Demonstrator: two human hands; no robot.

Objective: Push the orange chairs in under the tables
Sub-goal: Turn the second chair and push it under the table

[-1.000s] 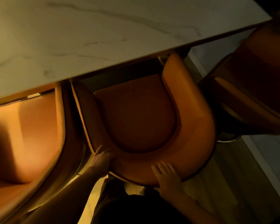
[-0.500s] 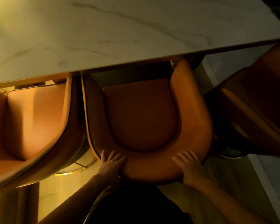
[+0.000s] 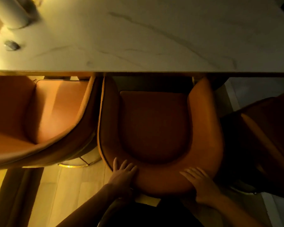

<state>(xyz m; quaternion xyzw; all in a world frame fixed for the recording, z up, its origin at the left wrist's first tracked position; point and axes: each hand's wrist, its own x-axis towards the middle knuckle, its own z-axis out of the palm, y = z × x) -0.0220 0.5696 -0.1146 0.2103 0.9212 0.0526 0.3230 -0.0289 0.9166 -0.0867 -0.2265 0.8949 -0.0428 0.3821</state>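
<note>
An orange tub chair (image 3: 156,122) stands in front of me, squared to the white marble table (image 3: 138,38), with the tips of its arms just under the table edge. My left hand (image 3: 123,173) lies flat on the left of its curved backrest, fingers spread. My right hand (image 3: 198,180) lies flat on the right of the backrest. A second orange chair (image 3: 44,112) stands to the left, its front under the table. A third orange chair (image 3: 266,136) stands at the right, turned away in shadow.
A pale round container (image 3: 11,12) and a small grey object (image 3: 11,45) sit on the table's far left. Light wooden floor (image 3: 69,190) shows between the chairs. A gold chair base (image 3: 72,164) shows under the left chair.
The middle chair has swung round from a tilt to square with the table edge. My hands have shifted apart along the backrest, and my view has moved back and left.
</note>
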